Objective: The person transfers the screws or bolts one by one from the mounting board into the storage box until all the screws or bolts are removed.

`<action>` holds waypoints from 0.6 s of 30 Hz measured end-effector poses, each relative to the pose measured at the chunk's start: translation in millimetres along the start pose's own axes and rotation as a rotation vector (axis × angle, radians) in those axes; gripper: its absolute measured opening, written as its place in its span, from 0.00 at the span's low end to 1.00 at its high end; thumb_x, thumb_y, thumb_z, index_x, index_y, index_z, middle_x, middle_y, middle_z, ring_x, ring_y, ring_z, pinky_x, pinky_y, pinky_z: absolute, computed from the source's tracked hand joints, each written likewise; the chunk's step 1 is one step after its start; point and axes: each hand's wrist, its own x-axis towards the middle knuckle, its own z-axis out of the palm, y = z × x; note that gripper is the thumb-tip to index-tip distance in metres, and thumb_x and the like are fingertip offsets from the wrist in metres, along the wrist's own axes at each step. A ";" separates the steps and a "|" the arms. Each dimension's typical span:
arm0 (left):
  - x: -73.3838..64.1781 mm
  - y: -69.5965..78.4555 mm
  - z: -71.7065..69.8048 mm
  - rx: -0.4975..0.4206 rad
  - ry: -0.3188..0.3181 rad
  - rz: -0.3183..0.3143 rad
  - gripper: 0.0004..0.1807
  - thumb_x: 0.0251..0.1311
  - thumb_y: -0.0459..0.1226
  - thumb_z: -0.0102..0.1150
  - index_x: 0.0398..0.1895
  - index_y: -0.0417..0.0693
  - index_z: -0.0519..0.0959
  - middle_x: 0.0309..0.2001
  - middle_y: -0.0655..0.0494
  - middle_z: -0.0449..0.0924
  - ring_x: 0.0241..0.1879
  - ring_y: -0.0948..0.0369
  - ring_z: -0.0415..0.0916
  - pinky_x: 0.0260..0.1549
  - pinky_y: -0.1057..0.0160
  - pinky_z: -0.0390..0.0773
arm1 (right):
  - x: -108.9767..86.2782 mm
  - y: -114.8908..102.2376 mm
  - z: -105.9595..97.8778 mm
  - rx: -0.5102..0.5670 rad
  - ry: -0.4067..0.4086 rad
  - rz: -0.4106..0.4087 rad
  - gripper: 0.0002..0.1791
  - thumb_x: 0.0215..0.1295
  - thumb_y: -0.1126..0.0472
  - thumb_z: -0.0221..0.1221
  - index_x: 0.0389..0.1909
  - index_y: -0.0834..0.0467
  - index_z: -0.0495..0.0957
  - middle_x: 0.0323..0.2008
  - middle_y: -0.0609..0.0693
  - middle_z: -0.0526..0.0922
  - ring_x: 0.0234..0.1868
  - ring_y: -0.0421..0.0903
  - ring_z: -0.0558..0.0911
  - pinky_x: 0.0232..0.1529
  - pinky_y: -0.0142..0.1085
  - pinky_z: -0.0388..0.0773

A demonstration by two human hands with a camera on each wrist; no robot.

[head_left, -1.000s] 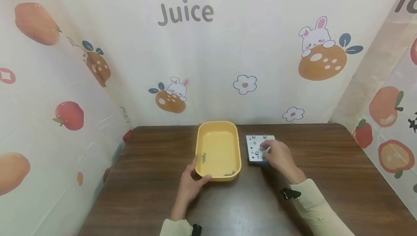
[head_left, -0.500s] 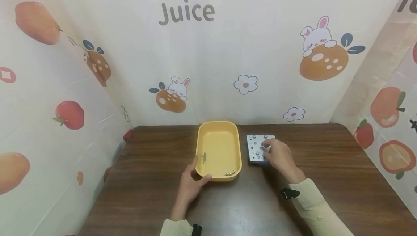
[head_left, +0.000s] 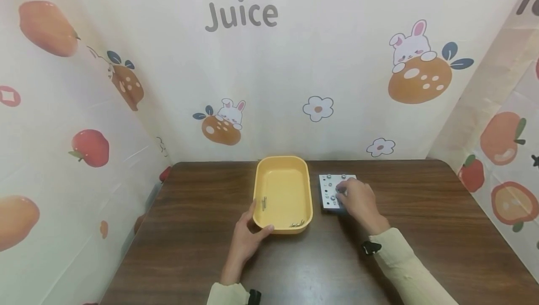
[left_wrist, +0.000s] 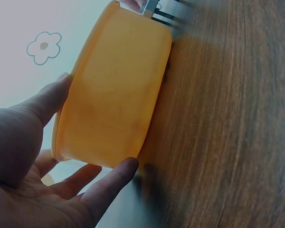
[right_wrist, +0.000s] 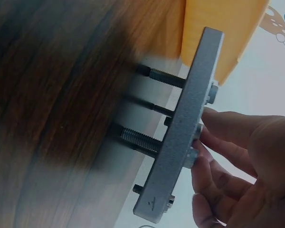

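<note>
My left hand [head_left: 244, 242] holds the near left corner of a yellow tray [head_left: 281, 183], thumb at the near rim and fingers along the left side. In the left wrist view the fingertips [left_wrist: 128, 164] touch the tray's outer wall. To the right lies a grey metal plate [right_wrist: 180, 123] with several bolts through it. My right hand [head_left: 361, 201] pinches a bolt head [right_wrist: 198, 131] on its top face between thumb and fingers. Threaded shanks [right_wrist: 166, 78] stick out under the plate. Part of the plate is hidden behind the hand in the head view.
Thin metal pins [head_left: 264, 203] lie at the tray's left side and several small screws [head_left: 296, 224] near its front edge. Both rest on a dark wooden table [head_left: 202, 211]. A printed curtain [head_left: 278, 71] rises right behind the table's back edge.
My right hand's fingers have turned slightly at the bolt, and the wrist has shifted a little to the left. The left hand and tray stay where they were.
</note>
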 end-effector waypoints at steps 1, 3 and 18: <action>-0.1 -0.4 0.1 -0.001 0.000 -0.001 0.52 0.56 0.42 0.80 0.83 0.51 0.63 0.79 0.38 0.64 0.78 0.37 0.60 0.73 0.31 0.60 | 0.5 0.1 0.9 -0.007 0.003 -0.006 0.08 0.63 0.67 0.71 0.42 0.64 0.89 0.41 0.61 0.89 0.47 0.62 0.86 0.50 0.57 0.76; -0.5 -0.5 0.2 -0.006 0.002 -0.003 0.52 0.56 0.42 0.80 0.83 0.51 0.63 0.78 0.38 0.65 0.78 0.37 0.60 0.74 0.31 0.59 | 1.8 1.0 2.7 -0.015 0.011 -0.015 0.06 0.62 0.68 0.71 0.39 0.64 0.89 0.39 0.60 0.89 0.44 0.61 0.86 0.46 0.56 0.75; -1.2 0.1 -0.5 -0.005 0.005 0.027 0.51 0.57 0.42 0.80 0.82 0.48 0.63 0.76 0.35 0.67 0.76 0.36 0.62 0.73 0.31 0.60 | 6.9 4.1 5.0 -0.058 0.031 -0.078 0.06 0.61 0.73 0.67 0.38 0.65 0.88 0.38 0.62 0.88 0.40 0.60 0.84 0.44 0.56 0.78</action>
